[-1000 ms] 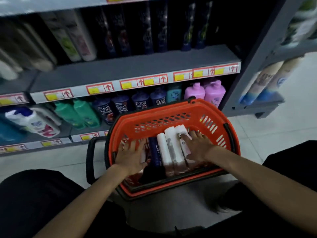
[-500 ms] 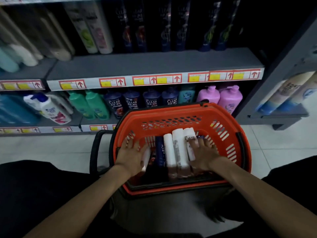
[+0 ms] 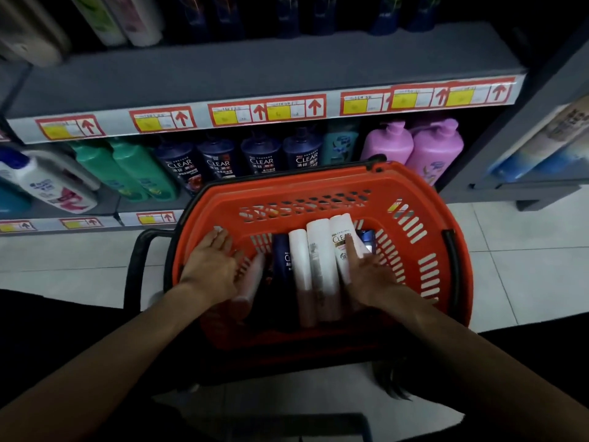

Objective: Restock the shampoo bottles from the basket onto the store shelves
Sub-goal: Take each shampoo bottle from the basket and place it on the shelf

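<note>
An orange basket [image 3: 424,199] stands on the floor in front of the shelves. Several shampoo bottles lie side by side in it: a dark blue one [image 3: 283,260], white ones [image 3: 318,250] and a white CLEAR bottle [image 3: 341,237]. My left hand [image 3: 213,266] rests with straight fingers on a pale bottle [image 3: 251,282] at the basket's left side. My right hand [image 3: 369,275] lies flat on the white CLEAR bottle, its forefinger stretched along it. A small dark blue bottle [image 3: 366,239] shows beyond that finger.
A grey shelf [image 3: 271,68] above the basket has a bare front strip with price tags [image 3: 267,110]. The lower shelf holds green bottles [image 3: 134,167], dark CLEAR bottles [image 3: 220,161] and pink pump bottles [image 3: 436,148]. A second shelf unit [image 3: 538,161] stands at the right. White floor tiles [image 3: 526,266] surround the basket.
The view has moved closer to the basket and shelves. My right hand has slid so its forefinger points along the white CLEAR bottle. My left hand stays on the pale bottle.
</note>
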Tool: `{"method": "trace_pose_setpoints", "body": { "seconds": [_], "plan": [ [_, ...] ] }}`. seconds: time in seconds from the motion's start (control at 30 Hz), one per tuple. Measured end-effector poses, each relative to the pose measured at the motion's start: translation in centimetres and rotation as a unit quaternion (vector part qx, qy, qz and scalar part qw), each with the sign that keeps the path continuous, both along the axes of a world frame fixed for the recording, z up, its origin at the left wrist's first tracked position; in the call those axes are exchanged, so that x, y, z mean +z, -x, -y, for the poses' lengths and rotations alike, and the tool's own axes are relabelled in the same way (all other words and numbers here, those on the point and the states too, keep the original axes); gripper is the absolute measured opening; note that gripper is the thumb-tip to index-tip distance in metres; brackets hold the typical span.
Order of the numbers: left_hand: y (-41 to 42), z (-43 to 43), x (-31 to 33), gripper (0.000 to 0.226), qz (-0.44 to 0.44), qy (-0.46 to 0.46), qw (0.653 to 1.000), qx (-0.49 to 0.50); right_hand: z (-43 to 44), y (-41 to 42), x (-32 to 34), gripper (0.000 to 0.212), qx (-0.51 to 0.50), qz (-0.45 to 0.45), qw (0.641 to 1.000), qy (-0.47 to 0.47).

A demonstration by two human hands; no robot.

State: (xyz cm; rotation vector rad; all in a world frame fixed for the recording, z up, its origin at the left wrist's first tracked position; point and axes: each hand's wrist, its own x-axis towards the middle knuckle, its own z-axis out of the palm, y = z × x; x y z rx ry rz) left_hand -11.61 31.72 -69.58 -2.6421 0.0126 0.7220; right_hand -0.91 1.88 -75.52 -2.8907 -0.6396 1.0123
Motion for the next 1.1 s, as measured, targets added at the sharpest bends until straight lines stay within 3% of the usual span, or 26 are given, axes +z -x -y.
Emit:
{"method": "trace_pose_setpoints", "body": {
  "seconds": [0.27, 0.43, 0.53, 0.67, 0.73, 0.8, 0.87, 0.97, 1.1],
  "plan": [
    [-3.5, -3.0, 0.0, 0.081, -0.008, -0.04, 0.998, -0.041, -1.5, 1.0, -1.2, 0.097, 0.0, 0.048, 0.999, -0.022],
    [-3.1, -3.2, -0.1, 0.075, -0.012, -0.021, 0.999, -0.044, -2.6, 1.0, -0.7, 0.124, -0.062, 0.009, 0.996, -0.064],
    [-2.4, -3.5, 0.2, 0.072, -0.011, 0.019, 0.999, -0.042, -3.2, 1.4, 0.9, 0.132, -0.144, 0.006, 0.987, -0.078],
    [-1.8, -3.2, 1.3, 0.067, 0.024, 0.129, 0.991, 0.022, -4.3, 2.1, 2.8, 0.107, -0.219, 0.031, 0.972, -0.081],
    [-1.4, -2.7, 2.0, 0.065, 0.041, 0.166, 0.984, 0.045, -4.7, 1.6, 1.9, 0.096, -0.274, 0.025, 0.957, -0.092],
    [-0.6, -2.4, 2.9, 0.064, 0.057, 0.186, 0.979, 0.055, -4.6, 1.0, 1.7, 0.098, -0.333, -0.039, 0.938, -0.094],
    [0.6, -2.1, 3.9, 0.064, 0.068, 0.202, 0.975, 0.063, -3.9, 0.1, 0.6, 0.077, -0.387, -0.09, 0.911, -0.112],
    [2.6, -1.5, 5.3, 0.064, 0.073, 0.236, 0.964, 0.094, -4.6, 2.0, 5.2, 0.066, -0.454, -0.142, 0.863, -0.172],
    [3.5, -0.3, 6.5, 0.059, 0.126, 0.369, 0.907, 0.156, -5.1, 2.6, 8.4, 0.061, -0.478, -0.156, 0.826, -0.254]
  ]
}}
